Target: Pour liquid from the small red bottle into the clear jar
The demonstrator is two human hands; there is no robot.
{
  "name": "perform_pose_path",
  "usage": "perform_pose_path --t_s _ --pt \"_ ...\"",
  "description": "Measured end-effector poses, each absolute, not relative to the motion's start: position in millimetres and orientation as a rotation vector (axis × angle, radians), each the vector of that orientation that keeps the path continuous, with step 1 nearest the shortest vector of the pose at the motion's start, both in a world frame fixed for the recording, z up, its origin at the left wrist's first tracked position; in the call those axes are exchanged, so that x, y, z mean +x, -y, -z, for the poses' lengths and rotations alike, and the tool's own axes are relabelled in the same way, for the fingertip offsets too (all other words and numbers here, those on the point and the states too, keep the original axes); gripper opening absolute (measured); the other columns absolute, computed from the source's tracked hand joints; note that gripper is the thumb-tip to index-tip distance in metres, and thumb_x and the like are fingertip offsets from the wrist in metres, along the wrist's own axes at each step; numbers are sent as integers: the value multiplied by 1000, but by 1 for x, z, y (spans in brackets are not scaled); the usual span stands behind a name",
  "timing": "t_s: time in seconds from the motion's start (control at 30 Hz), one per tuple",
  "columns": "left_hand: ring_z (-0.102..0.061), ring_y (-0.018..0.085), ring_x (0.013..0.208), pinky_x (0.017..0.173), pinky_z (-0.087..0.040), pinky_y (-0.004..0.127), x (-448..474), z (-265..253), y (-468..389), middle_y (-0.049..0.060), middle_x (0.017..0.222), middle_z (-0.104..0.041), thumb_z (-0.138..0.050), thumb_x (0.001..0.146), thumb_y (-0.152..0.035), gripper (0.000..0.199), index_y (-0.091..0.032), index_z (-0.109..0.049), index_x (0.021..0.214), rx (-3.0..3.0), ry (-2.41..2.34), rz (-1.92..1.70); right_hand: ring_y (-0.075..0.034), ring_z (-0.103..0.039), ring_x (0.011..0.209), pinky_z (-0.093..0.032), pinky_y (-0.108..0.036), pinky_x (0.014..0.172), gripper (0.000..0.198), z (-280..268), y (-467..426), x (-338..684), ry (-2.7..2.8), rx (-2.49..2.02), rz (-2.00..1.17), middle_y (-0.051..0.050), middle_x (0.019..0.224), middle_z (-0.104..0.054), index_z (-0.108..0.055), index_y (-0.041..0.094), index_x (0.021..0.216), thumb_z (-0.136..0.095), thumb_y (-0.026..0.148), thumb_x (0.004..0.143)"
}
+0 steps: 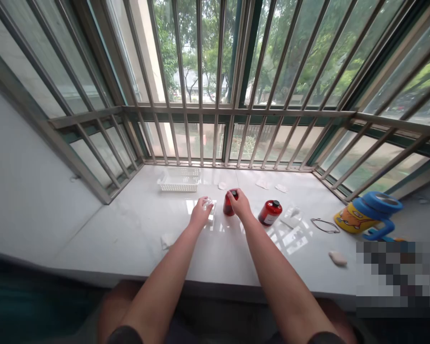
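Observation:
My right hand (241,204) is closed around the dark top of a dark red bottle (228,208), which stands upright on the white counter (136,239). Left of it, my left hand (199,215) has its fingers pinched on a small clear, whitish thing (208,202), too small to name. Just under those fingertips sits a small clear container (212,213); its contents cannot be made out. A second red bottle (270,213), with a black cap and a pale label, stands to the right of my right hand.
A white perforated basket (179,187) stands at the back left. Pale scraps (262,184) lie near the barred window. On the right are a clear plastic piece (292,218), a dark cord loop (325,226), a beige stone-like piece (338,259) and a blue-yellow flask (361,215).

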State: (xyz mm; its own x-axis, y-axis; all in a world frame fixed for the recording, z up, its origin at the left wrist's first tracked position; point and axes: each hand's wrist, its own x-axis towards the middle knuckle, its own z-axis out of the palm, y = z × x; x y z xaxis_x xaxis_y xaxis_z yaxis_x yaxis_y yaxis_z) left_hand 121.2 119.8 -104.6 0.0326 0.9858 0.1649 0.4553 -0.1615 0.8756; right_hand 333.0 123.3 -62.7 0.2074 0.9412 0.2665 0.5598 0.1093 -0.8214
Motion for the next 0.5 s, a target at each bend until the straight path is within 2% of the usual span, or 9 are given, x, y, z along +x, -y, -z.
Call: perform_pose_path --t_s 0.07,0.17,0.3,0.5 --pt "-66 27 134 112 -52 44 117 108 -113 12 139 -72 -64 100 -41 38 -25 -61 135 1711 -1429 -1084 -25 -71 102 -57 -40 96 41 69 -109 318 1471 -1494 -561 -7 112 -76 -65 23 112 -50 59 100" --pt "-67 28 133 116 -49 48 106 111 -95 11 138 -73 -62 101 -44 33 -25 -67 128 1748 -1399 -1076 -26 -70 112 -56 -40 101 40 76 -65 305 1486 -1387 -588 -9 121 -74 -65 24 114 -51 59 101" --pt "-65 29 135 119 -47 50 84 110 -50 10 140 -72 -61 101 -45 35 -26 -69 130 1793 -1358 -1064 -30 -68 118 -54 -46 106 35 82 8 323 1469 -1336 -568 -9 122 -73 -67 26 107 -53 58 101" --pt "-64 27 135 122 -46 48 60 109 8 8 141 -71 -54 105 -49 36 -30 -68 133 1821 -1357 -1068 -33 -68 119 -54 -51 104 29 96 73 372 1316 -1432 -474 -9 126 -71 -63 30 110 -62 57 99"
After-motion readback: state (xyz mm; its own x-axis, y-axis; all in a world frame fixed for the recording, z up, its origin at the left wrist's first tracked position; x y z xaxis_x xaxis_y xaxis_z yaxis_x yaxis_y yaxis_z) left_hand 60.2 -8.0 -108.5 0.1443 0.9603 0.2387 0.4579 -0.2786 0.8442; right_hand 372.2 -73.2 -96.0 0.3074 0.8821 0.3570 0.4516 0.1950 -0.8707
